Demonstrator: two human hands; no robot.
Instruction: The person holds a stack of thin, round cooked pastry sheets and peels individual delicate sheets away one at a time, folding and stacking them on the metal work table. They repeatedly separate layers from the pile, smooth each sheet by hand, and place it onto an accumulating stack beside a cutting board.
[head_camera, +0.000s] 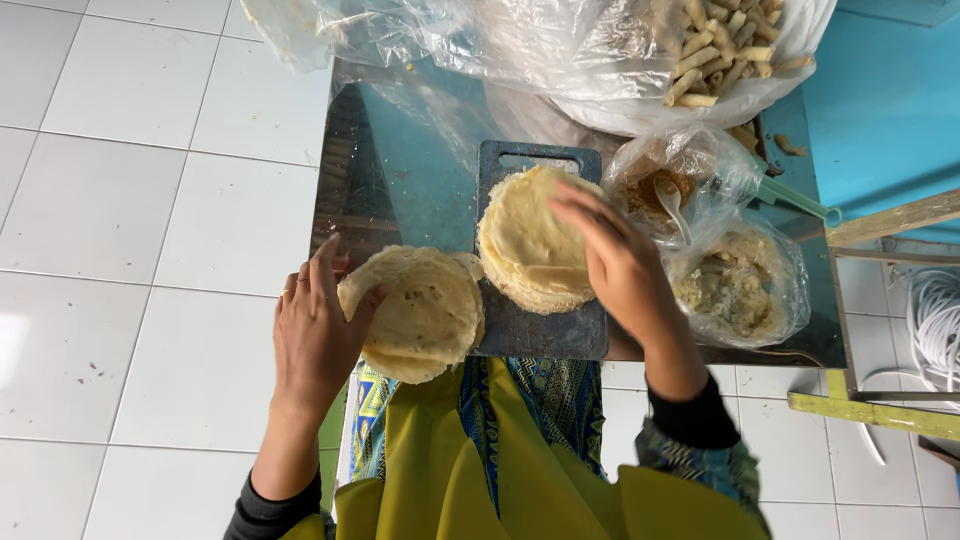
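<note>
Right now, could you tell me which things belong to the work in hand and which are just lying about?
In use: left hand on wrapper stack; right hand on second stack; cutting board.
Lying about: rolls, filling bags, spoon, cable.

I see a mustard-yellow apron (520, 470) over a garment patterned in blue, green and yellow. Both sleeves are dark with snug cuffs. A thin ring sits on the left hand (312, 335); the right hand (620, 262) is bare.
</note>
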